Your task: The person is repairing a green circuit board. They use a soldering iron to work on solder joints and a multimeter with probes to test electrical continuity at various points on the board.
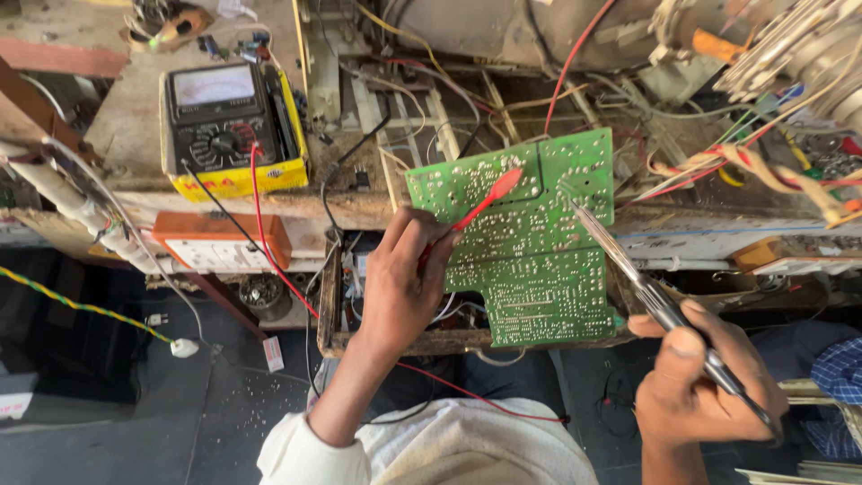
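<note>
Flanking the circuit board (530,242): multimeter (232,130), tangled wires (718,166).

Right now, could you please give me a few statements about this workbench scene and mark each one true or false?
1. The left hand presses a red probe against the green circuit board. True.
2. The right hand holds a hammer. False: it holds a slim metal tool whose tip reaches the board.
3. The board shows its solder side to the camera. True.
4. The analog meter with the yellow base lies to the right of the board. False: it sits on the bench to the left.
5. Red and black leads run from the meter. True.
6. Both hands are empty. False: each grip is closed around a tool.
</note>
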